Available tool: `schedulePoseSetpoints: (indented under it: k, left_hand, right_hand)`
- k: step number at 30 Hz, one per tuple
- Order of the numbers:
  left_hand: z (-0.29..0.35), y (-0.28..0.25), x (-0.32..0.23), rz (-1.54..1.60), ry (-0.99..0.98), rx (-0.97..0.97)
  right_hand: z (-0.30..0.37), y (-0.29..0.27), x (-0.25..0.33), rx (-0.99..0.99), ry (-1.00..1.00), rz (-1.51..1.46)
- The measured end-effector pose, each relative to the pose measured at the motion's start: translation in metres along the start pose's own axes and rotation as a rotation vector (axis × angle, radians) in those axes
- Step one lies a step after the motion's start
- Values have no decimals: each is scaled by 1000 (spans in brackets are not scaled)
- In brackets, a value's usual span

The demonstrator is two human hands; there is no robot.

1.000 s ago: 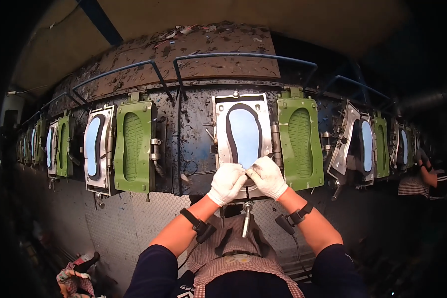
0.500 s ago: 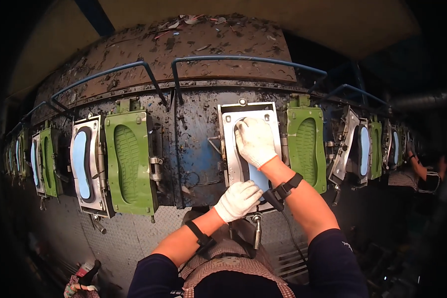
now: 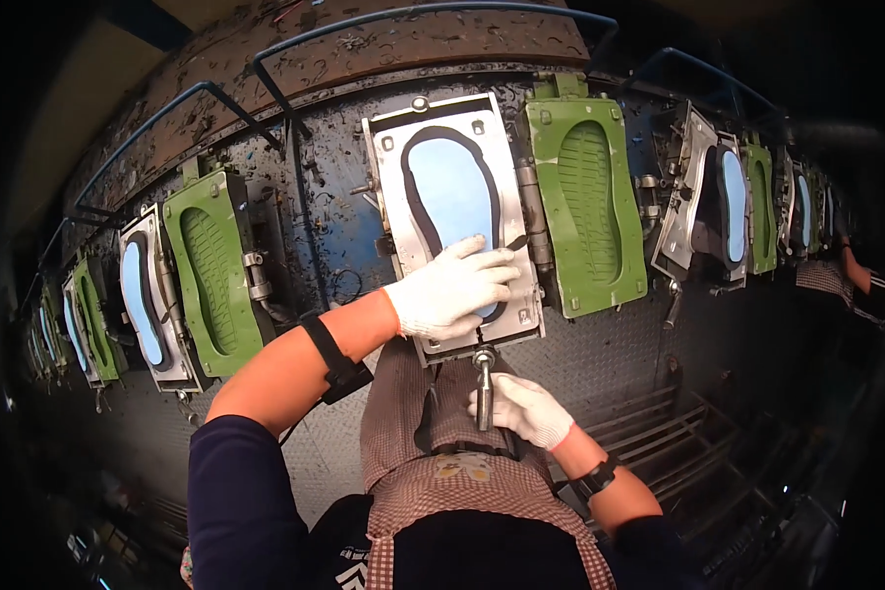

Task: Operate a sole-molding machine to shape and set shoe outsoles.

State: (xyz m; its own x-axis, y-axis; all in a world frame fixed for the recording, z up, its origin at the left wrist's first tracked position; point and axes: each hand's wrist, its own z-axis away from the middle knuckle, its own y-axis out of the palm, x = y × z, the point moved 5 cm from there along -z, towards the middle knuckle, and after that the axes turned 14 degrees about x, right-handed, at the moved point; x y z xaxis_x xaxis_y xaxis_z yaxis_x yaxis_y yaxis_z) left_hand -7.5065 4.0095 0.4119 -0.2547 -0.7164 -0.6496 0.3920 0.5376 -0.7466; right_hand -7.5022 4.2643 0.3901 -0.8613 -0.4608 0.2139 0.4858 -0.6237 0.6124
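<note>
Left hand (image 3: 452, 292) spread over blue insole (image 3: 449, 192)!

Head view: fingers fanned, seemingly steadying it in the metal mould (image 3: 393, 182) beneath; below, the right hand (image 3: 529, 408) curls behind the handle (image 3: 485, 398), grip unclear, perhaps for leverage.

- Floor (image 3: 317, 457): grey metal plate, raised tread pattern.
- Long dark bench surface (image 3: 336, 236), worn blue paint, grimy, specked with scraps.
- Brown board (image 3: 403, 61) behind it, littered with dark trimmings.
- Blue tubular rails (image 3: 278, 98) between.
- Slatted metal rack (image 3: 659, 438), lower right.
- Light dim; far right pipe (image 3: 841, 143), perhaps ducting.
</note>
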Motion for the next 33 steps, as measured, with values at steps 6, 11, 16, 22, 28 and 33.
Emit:
schedulePoseSetpoints:
  k: [6,11,16,22,28,33]
  left_hand:
    - [-10,13,-7,-110,-101,29]
    - [0,10,-23,-116,-291,-153]
    - [14,52,-66,-48,-693,-799]
    - [17,59,-58,-49,-671,-846]
    - [69,39,-40,278,-448,-950]
    - [139,66,82,834,-944,-1531]
  right_hand:
    - [-47,6,78,466,823,1014]
    - [-37,29,103,479,424,1633]
    - [-37,45,169,422,-155,1977]
    - [-153,186,285,189,-804,2410]
    - [-205,205,285,661,-474,2959]
    - [-205,210,279,678,-340,2995]
